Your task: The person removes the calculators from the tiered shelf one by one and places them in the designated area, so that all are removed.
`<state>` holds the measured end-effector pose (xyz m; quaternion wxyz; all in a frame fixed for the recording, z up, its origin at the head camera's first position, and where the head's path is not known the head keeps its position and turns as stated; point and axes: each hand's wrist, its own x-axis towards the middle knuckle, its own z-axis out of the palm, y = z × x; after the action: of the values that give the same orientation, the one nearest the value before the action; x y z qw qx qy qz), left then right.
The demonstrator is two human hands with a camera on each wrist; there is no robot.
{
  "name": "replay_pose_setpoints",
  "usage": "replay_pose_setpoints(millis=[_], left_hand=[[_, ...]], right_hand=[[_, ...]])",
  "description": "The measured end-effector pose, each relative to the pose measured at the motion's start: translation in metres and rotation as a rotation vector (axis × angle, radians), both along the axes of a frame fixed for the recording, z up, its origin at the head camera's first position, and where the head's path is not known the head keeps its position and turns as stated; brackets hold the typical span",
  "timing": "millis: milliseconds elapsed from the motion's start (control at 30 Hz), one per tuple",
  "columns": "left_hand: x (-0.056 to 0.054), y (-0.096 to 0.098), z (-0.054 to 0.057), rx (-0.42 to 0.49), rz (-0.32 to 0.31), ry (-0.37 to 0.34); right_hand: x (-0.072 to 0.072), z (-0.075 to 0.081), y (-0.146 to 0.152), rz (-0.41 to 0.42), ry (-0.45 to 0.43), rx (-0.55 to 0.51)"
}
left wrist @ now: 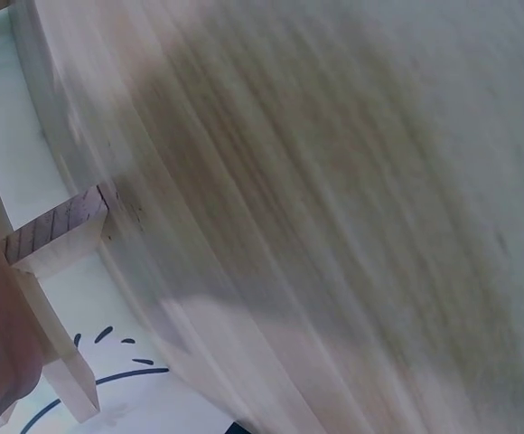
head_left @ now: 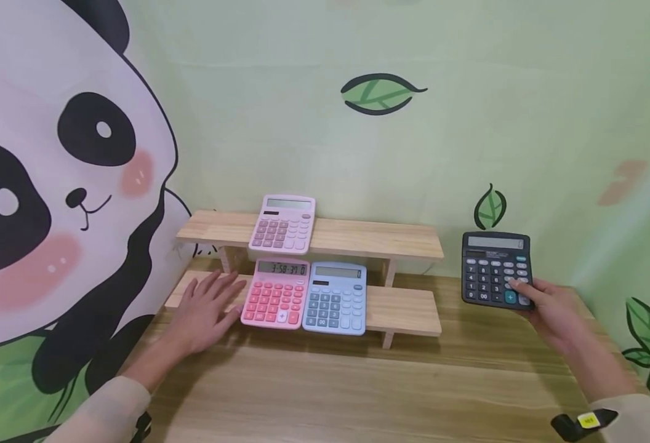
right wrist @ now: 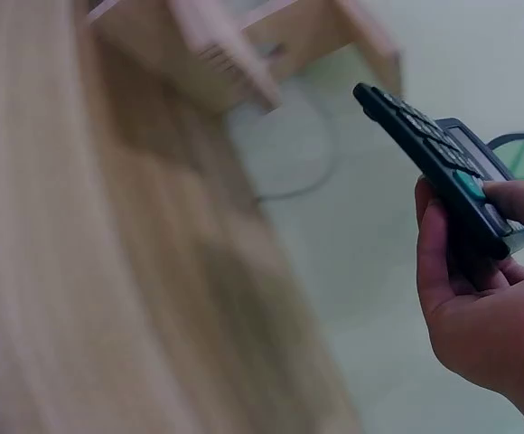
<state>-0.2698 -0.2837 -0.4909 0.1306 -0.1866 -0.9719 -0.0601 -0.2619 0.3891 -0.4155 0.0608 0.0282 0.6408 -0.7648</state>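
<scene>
My right hand grips a black calculator by its lower right corner, thumb on the keys and fingers behind. In the right wrist view the black calculator is seen edge-on, held up off the table. My left hand lies over the left end of the lower shelf, fingers spread, thumb tip right at the left edge of a hot-pink calculator. That one leans on the lower shelf, digits on its display. Beside it leans a blue calculator. A pale pink calculator leans on the upper shelf.
A two-step wooden stand carries the calculators, with an upper shelf and a lower shelf. It stands on a wood-grain table. Behind rises a green backdrop with a printed panda. A thin cable hangs behind the stand.
</scene>
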Motion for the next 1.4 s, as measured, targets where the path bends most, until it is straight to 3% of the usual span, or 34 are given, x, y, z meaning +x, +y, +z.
replay_pose_setpoints(millis=[300, 500, 667, 1033, 1400], left_hand=[[0.001, -0.001, 0.001, 0.030, -0.016, 0.023], [0.002, 0.001, 0.002, 0.028, -0.018, 0.025], [0.000, 0.001, 0.000, 0.028, -0.014, 0.023], [0.001, -0.003, -0.001, 0.016, 0.009, 0.012], [0.001, -0.001, -0.001, 0.028, -0.003, 0.002]], right_hand=[[-0.009, -0.054, 0.001, 0.010, -0.125, 0.275], [-0.010, -0.071, 0.001, 0.008, -0.185, 0.316], [-0.010, -0.075, -0.001, 0.008, -0.196, 0.321], [-0.015, -0.074, -0.013, 0.008, -0.220, 0.530], [-0.012, -0.069, -0.007, -0.052, -0.185, 0.904]])
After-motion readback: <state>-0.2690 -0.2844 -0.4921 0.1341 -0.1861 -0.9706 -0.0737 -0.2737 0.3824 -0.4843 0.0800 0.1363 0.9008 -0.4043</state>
